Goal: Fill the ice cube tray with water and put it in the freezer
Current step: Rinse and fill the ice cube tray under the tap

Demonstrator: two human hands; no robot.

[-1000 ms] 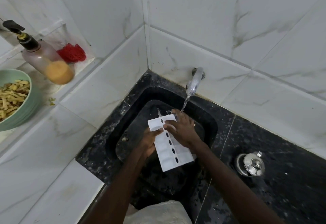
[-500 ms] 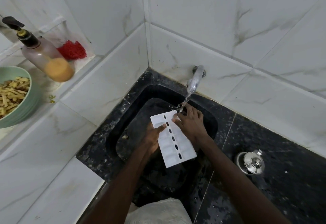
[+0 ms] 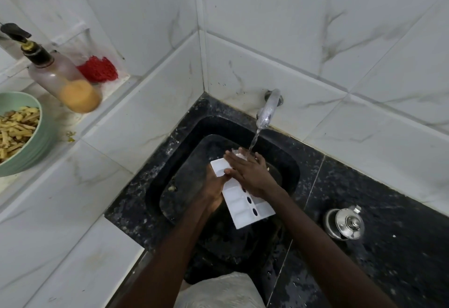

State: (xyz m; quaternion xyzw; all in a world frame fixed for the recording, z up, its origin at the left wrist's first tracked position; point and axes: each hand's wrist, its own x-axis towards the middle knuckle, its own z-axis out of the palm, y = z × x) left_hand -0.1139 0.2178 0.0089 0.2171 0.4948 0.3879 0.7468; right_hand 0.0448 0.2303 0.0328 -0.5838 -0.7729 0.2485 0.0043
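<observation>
A white ice cube tray point(image 3: 239, 201) is held over the black sink point(image 3: 184, 137), tilted with its far end under the running tap point(image 3: 268, 111). The water stream point(image 3: 254, 141) lands at the tray's far end, on my right hand's fingers. My left hand point(image 3: 213, 187) grips the tray's left long edge from below. My right hand point(image 3: 250, 174) lies flat across the top of the tray, fingers spread and hiding its middle cells. Dark oval holes run down the tray's centre line.
A steel lidded pot point(image 3: 345, 222) stands on the black counter to the right of the sink. On the white ledge at left are a pump bottle point(image 3: 63, 79), a red scrubber point(image 3: 98, 69) and a green bowl point(image 3: 36, 142) of yellow food strips. Tiled walls close the corner.
My right hand has slid up the tray toward the tap and spread flat, with the water now striking its fingers. The tray stays over the sink in my left hand.
</observation>
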